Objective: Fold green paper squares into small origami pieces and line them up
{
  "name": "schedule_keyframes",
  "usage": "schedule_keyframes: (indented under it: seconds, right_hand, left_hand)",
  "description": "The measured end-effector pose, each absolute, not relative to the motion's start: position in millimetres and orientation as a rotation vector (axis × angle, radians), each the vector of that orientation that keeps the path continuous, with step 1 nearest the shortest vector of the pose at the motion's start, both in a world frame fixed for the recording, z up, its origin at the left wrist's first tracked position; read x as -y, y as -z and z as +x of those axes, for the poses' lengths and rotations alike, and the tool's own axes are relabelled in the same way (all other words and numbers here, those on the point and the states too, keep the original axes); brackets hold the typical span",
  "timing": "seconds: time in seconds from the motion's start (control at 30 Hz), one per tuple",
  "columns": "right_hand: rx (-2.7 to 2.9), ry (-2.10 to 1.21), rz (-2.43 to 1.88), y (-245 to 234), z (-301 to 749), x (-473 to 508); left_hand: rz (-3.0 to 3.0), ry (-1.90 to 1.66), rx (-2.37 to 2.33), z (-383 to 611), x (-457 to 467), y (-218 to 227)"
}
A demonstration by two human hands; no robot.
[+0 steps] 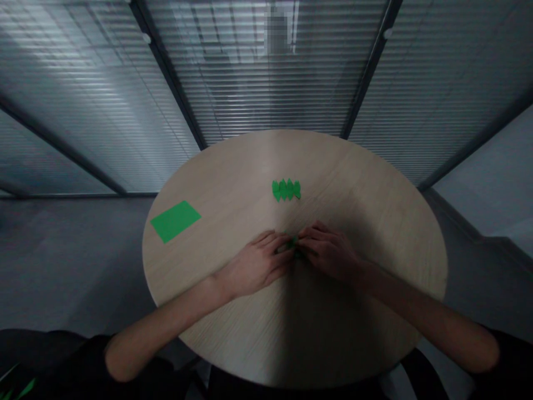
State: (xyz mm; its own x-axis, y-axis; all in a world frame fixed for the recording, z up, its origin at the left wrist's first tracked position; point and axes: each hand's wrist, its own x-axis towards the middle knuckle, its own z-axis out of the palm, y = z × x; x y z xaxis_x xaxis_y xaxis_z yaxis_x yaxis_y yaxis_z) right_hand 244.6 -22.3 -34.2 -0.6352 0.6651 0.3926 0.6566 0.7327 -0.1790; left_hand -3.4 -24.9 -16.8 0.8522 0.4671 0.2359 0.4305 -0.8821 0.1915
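I'm watching left hand [254,264] and right hand [328,253] closing fingertips on small green paper piece [292,242], mostly hidden, just below centre of round pale-wood table [353,189]. Green zigzag paper strip [286,190] lying at hands' 12 o'clock; flat green paper rectangle [175,221] lying at 10 o'clock.

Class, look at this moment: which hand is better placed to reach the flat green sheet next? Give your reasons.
Left, probably. The left hand lies nearer the green sheet than the right hand, on that side of the table. Both hands hold a small green piece, though, so it must let go first.
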Motion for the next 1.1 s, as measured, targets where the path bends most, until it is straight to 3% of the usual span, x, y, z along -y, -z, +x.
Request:
schedule_keyframes:
  seconds: [0.43,1.1]
  right_hand:
    - [2.551,-0.032,-0.832,32.0,247.1,23.6]
    - [2.750,-0.062,-0.904,29.1,264.5,48.6]
  left_hand:
    - [2.533,-0.712,-0.893,9.4,7.2,29.0]
    - [2.713,-0.565,-1.025,3.3,26.4,16.5]
